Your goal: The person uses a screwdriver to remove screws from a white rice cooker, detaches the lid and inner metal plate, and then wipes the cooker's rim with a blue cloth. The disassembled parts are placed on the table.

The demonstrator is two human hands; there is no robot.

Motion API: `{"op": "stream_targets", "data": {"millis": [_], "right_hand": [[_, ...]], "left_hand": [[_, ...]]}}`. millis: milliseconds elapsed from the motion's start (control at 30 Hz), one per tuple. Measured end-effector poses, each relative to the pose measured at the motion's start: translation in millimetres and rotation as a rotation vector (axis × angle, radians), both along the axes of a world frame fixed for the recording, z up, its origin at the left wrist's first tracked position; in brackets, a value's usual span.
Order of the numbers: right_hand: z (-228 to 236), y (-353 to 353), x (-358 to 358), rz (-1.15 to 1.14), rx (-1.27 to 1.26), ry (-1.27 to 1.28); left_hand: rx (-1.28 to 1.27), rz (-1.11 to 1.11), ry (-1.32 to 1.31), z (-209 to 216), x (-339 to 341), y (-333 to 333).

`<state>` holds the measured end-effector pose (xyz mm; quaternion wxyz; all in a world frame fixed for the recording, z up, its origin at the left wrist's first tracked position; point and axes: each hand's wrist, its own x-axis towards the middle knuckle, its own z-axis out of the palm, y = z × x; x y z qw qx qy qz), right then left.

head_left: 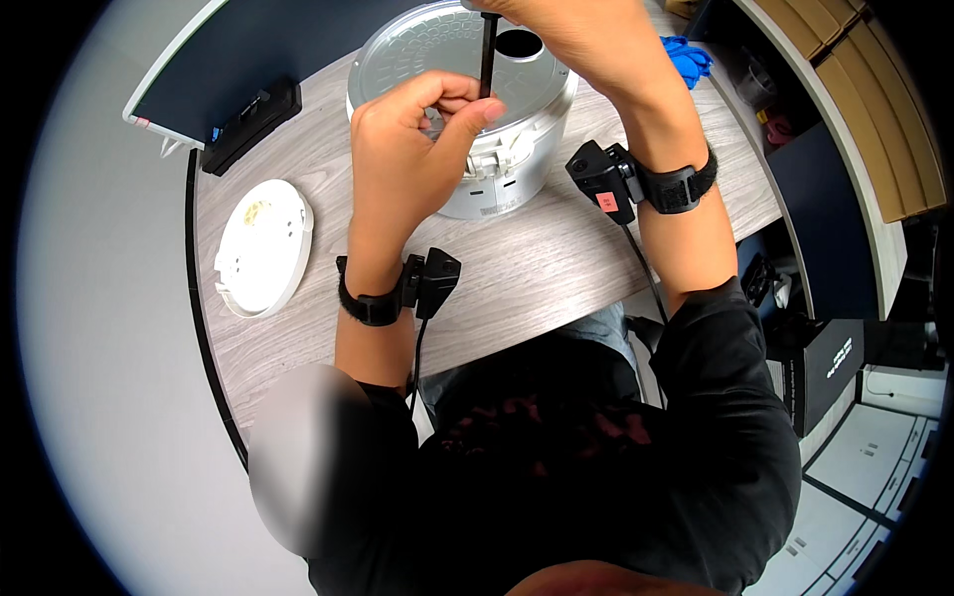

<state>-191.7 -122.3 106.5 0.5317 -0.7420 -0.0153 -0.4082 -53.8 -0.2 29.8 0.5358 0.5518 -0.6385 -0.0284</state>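
Observation:
A white round appliance that looks like a rice cooker (537, 164) stands at the far side of the table, with a grey metal disc (417, 50) on top. The disc has a dark oval hole near its right side. My right hand (556, 25), partly cut off by the upper edge, is closed round the top of a black-shafted screwdriver (488, 55) held upright. Low on the shaft, the fingers of my left hand (402, 129) are curled, with the thumb against it. The screwdriver's tip is hidden behind my left fingers.
A white round cover (263, 248) lies at the left of the wooden table (517, 268). Behind it are a black box-shaped object (253, 124) and a dark panel (268, 50). Blue cloth or gloves (688, 62) lie at the far right, beside shelves with cardboard boxes (874, 129).

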Motion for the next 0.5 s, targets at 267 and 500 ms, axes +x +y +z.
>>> {"op": "stream_targets", "data": {"millis": [267,500], "right_hand": [[-6,-10,6,0.063,0.036,-0.1],[-4,4,10,0.026,0.144,-0.075]], "left_hand": [[0.107,-0.09,-0.161,15,15,12],[0.237,-0.108,-0.24,24,13,9]]}}
